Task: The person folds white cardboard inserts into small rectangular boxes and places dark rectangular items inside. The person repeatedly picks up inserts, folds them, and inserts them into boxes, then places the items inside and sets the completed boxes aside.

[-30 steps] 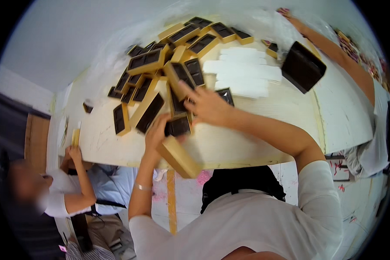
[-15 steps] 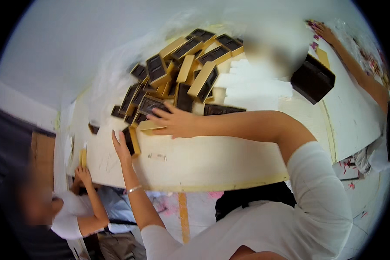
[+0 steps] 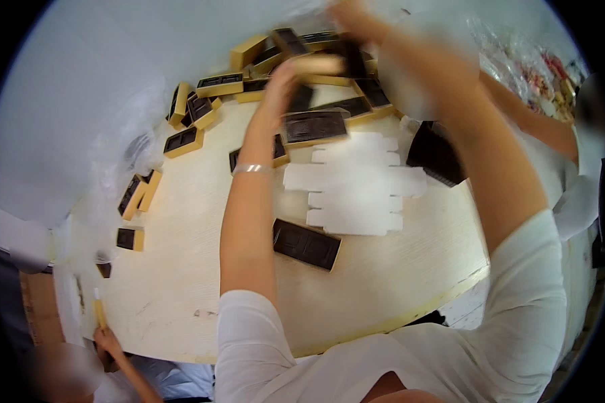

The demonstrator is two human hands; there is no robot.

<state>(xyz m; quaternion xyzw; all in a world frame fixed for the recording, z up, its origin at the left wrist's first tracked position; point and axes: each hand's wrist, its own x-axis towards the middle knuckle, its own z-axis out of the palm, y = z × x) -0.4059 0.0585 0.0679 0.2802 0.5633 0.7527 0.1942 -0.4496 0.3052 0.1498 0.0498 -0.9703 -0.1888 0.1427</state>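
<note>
Gold boxes with dark brown moulded trays in them lie heaped at the far side of the table, one of them a box (image 3: 316,127) just nearer than my hands. My left hand (image 3: 280,91) reaches into this heap beside a motion-smeared gold box (image 3: 319,65); whether it grips that box cannot be made out. Farther back and to the right, my right hand (image 3: 356,19) is stretched over the heap, its fingers blurred. A single box (image 3: 307,245) lies alone nearer to me. Flat white die-cut cardboard (image 3: 356,185) lies between it and the heap.
Several more boxes (image 3: 183,141) are scattered on the left of the table (image 3: 181,282). Clear plastic film (image 3: 138,148) lines the back left. A dark brown ridged stack of trays (image 3: 437,154) stands at the right. Co-workers' arms (image 3: 531,117) show right and lower left.
Both my hands have moved from the near left of the heap to its far side. The heap is now spread out, with boxes strewn leftward and one lying nearer to me.
</note>
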